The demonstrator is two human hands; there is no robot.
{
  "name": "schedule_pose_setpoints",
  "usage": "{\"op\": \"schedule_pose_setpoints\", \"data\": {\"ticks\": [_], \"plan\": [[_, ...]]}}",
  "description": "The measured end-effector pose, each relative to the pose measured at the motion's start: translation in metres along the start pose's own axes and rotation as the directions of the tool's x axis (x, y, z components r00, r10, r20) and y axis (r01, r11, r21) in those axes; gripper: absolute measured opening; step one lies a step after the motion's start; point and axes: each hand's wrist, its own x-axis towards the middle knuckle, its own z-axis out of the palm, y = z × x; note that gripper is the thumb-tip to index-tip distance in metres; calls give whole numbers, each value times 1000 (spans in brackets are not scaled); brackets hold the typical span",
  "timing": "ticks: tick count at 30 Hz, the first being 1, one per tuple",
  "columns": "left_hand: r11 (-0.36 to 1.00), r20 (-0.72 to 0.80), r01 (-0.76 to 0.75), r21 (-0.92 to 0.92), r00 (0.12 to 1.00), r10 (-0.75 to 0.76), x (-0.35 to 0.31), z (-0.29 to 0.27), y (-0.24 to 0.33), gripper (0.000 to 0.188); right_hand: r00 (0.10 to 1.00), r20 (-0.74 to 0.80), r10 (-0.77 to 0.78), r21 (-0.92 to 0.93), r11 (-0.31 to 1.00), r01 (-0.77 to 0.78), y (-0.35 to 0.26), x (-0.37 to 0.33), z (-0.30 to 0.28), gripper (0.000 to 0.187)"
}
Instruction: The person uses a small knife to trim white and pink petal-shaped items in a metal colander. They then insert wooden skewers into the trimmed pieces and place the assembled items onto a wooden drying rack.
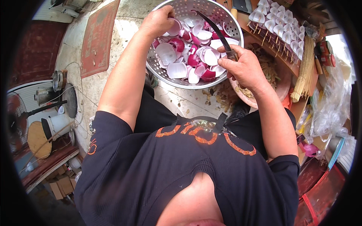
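Note:
A metal colander [160, 71] with rows of round holes holds cut red onion pieces [192, 60], some purple outside, some pale inside. My left hand [160, 22] is over its upper left rim, fingers curled and closed on a piece of red onion [174, 28]; the fingertips are partly hidden. At the right rim, my right hand [243, 67] grips a knife [215, 29] by its handle. The knife's dark, narrow, curved blade reaches up and left above the onions.
Right of the colander stands a pinkish basin [281, 92] with peelings. Beyond it, skewered onion pieces [279, 24] lie in rows on a wooden board, beside a bundle of bamboo skewers [303, 81]. Scraps litter the tiled floor [181, 100]. A red mat [100, 39] lies left.

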Motion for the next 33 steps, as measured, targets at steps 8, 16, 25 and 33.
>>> {"op": "schedule_pose_setpoints", "data": {"ticks": [8,16,25,33], "plan": [[498,15,80,-864,991,-134,-8,-7,41,32,985,-6,-171,311,936,164,-10,-1,-10,38],[320,171,231,-919,963,-206,-33,2,77,33,945,-46,-324,-142,939,314,26,-6,8,27],[129,202,228,-965,961,-188,-45,11,87,26,953,-93,-287,-219,940,262,26,-9,11,32],[118,214,237,-964,961,-175,-48,13,87,20,937,-95,-335,-252,919,303,29,-9,13,29]]}}
